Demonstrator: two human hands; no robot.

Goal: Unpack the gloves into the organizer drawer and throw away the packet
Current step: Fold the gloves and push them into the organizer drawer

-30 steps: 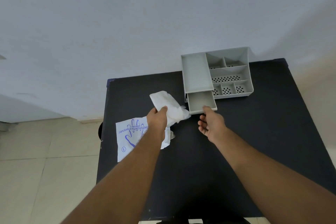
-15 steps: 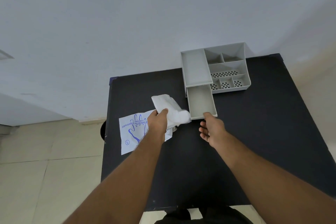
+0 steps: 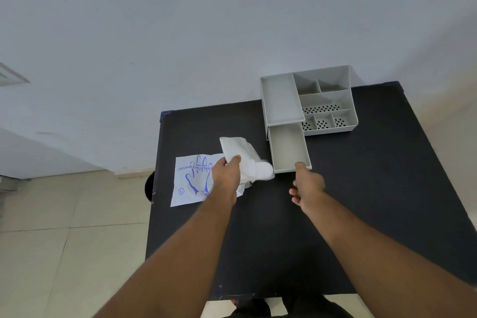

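A folded white wad of gloves [image 3: 245, 157] is gripped in my left hand [image 3: 225, 175], just left of the drawer. The grey drawer [image 3: 287, 147] is pulled far out of the grey organizer [image 3: 309, 100] at the back of the black table [image 3: 361, 188], and nothing lies inside it. My right hand [image 3: 307, 184] touches the drawer's front edge with its index finger, the other fingers loosely curled. The white packet [image 3: 192, 181] with a blue hand print lies flat on the table, partly under my left hand.
The organizer has several open compartments, some with perforated floors. A dark round object [image 3: 149, 186] shows on the tiled floor beside the table's left edge. A pale wall rises behind the table.
The drawer has slid farther out toward me, with my right hand at its front. My left hand still holds the gloves in about the same place.
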